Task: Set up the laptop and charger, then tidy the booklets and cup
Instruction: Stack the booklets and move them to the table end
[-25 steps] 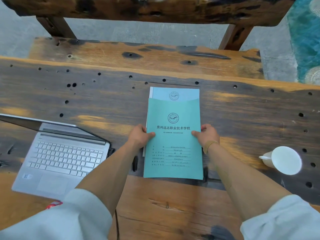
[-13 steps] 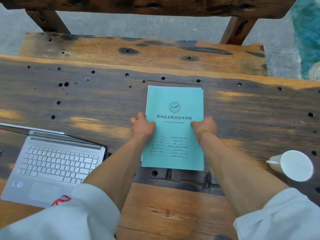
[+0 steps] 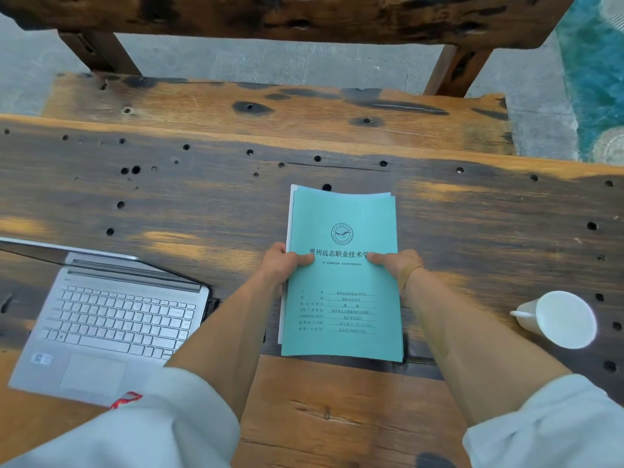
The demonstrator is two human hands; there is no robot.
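From the head camera I see my left hand [image 3: 282,265] and right hand [image 3: 400,266] pinching the side edges of the green booklets [image 3: 341,298], stacked mid-table [image 3: 202,197]. The open laptop [image 3: 111,319] sits left, the white cup [image 3: 559,319] right.

I have one view only, a wide-angle camera worn on the person's head, so nothing is shared with a second view. It looks forward and steeply down over the dark, hole-pitted wooden plank desk [image 3: 169,197], close enough that both bare forearms run up from the bottom edge to the middle of the frame. The desk's far edge curves with the lens. Beyond it I see a rough wooden bench seat [image 3: 270,109], grey paved floor [image 3: 270,65], and a teal patch [image 3: 594,79] at upper right.
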